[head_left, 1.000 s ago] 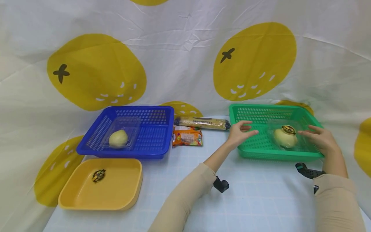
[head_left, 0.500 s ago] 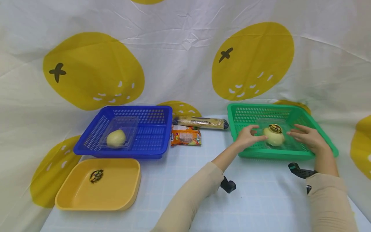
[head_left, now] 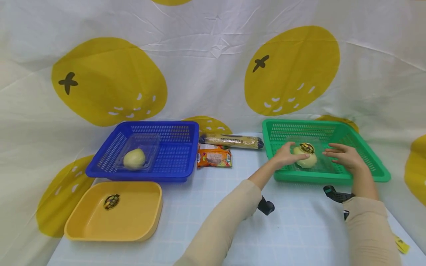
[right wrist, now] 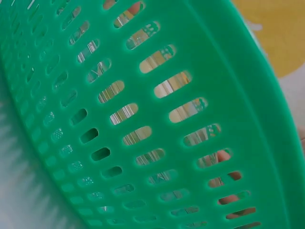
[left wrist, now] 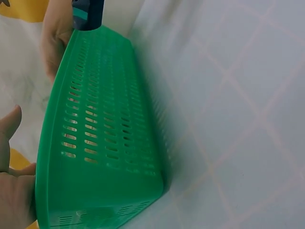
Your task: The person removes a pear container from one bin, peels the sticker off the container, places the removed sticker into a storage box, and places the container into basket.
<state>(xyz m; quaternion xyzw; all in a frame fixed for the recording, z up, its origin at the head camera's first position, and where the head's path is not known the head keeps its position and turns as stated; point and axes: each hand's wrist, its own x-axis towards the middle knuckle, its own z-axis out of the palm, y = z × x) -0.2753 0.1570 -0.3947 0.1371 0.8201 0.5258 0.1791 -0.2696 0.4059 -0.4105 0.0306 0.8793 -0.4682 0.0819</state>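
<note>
In the head view a clear plastic box (head_left: 322, 165) lies in the left half of the green basket (head_left: 336, 177). Inside it is a pale round item (head_left: 308, 162), and a dark sticker (head_left: 307, 148) shows on the lid. My left hand (head_left: 284, 155) reaches over the basket's left part, its thumb stretched across the near left of the box. On the box's other side is my right hand (head_left: 347, 157), fingers straight and pointing at it. Through the slots in the right wrist view, fingertips (right wrist: 223, 155) show beside the box.
A blue basket (head_left: 171, 173) holds a similar clear box with a pale round item (head_left: 134, 159). In front stands a yellow tub (head_left: 133, 221) with a round sticker. A spaghetti pack (head_left: 233, 140) and an orange packet (head_left: 214, 157) lie between the baskets.
The clear box has shifted left inside the green basket. My right hand has moved left along with it, while my left hand has moved slightly right toward the box.
</note>
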